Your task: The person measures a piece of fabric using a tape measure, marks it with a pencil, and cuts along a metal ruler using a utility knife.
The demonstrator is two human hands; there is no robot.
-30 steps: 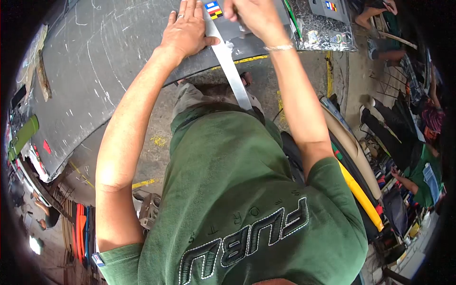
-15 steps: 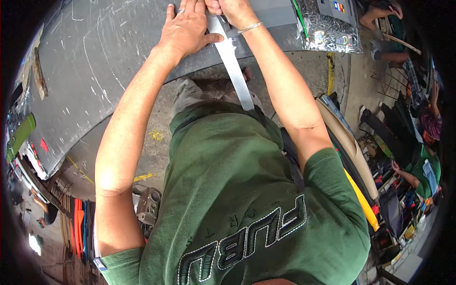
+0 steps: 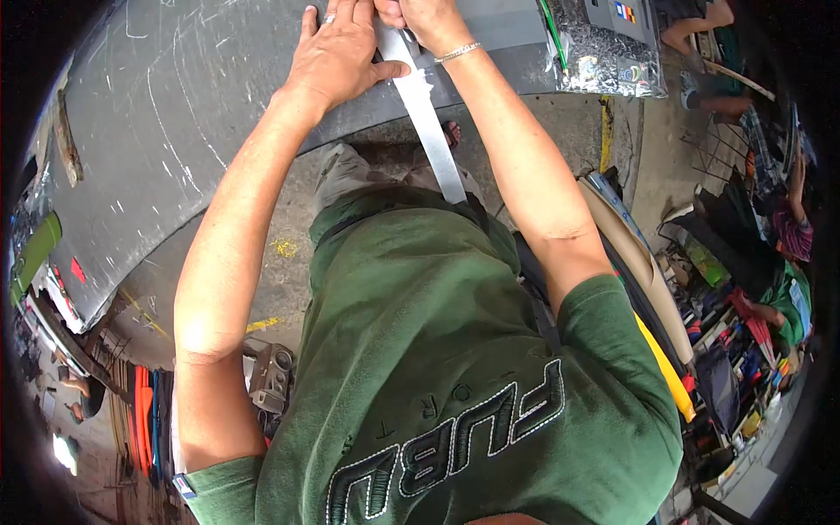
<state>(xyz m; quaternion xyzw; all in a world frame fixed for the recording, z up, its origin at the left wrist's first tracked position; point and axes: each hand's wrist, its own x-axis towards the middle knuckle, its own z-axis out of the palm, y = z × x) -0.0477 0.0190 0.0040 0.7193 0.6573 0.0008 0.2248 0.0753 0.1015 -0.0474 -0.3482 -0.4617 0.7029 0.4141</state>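
Straightedge (image 3: 425, 118), seemingly light, stiff and slick, best pressed flat along its length, juts past the dark tabletop (image 3: 236, 79), under the thumb of a spread left hand (image 3: 335, 59), beside a curled right hand (image 3: 430, 22) whose grip is hidden.

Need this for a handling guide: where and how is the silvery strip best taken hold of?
Probably the near end of the silvery strip, pinched across its flat faces from the wearer's side: it is long and narrow, and that end juts past the dark table, while the left grip has its thumb on it farther up.
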